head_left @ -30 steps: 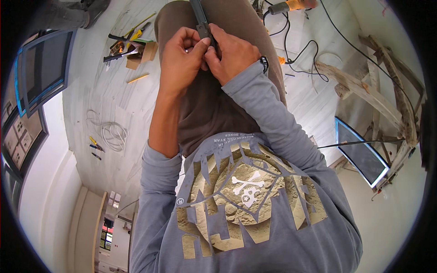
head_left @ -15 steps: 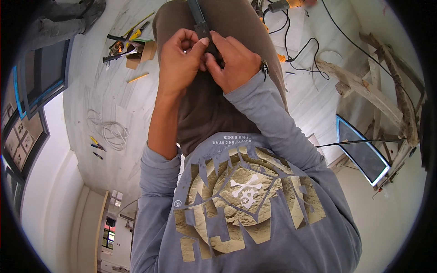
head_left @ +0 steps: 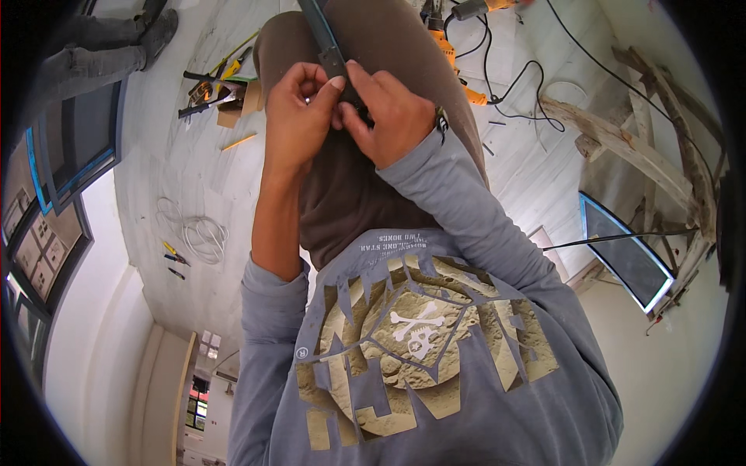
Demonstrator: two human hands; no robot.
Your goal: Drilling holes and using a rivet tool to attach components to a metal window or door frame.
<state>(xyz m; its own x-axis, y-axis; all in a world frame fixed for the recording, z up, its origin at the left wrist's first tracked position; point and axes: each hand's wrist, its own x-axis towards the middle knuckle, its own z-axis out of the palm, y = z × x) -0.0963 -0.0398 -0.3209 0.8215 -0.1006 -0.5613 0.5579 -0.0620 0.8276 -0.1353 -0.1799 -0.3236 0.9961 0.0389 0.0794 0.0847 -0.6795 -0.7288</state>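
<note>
A long dark grey bar [head_left: 329, 56], like a metal profile, slants across my brown-trousered lap between my two hands. My left hand [head_left: 294, 128] is closed in a pinch, thumb and forefinger meeting at the bar's left edge. Whatever sits between those fingertips is too small to make out; a small pale spot shows by the curled fingers. My right hand [head_left: 400, 116] is closed around the bar's near end, its forefinger along the right edge and its thumb toward my left hand. My fingers hide that end.
Left of my lap lie an open cardboard box [head_left: 247, 102] with tools, a yellow pencil [head_left: 238, 141] and a coiled pale cable [head_left: 203, 237]. An orange power tool [head_left: 447, 48] with a black cord lies right, near a wooden trestle [head_left: 622, 147] and framed panel [head_left: 625, 252]. Another person's legs [head_left: 97, 58] stand far left.
The bar and both my hands have shifted slightly left in the picture, the fingers keeping nearly the same pose. More of the orange power tool and the other person's legs shows.
</note>
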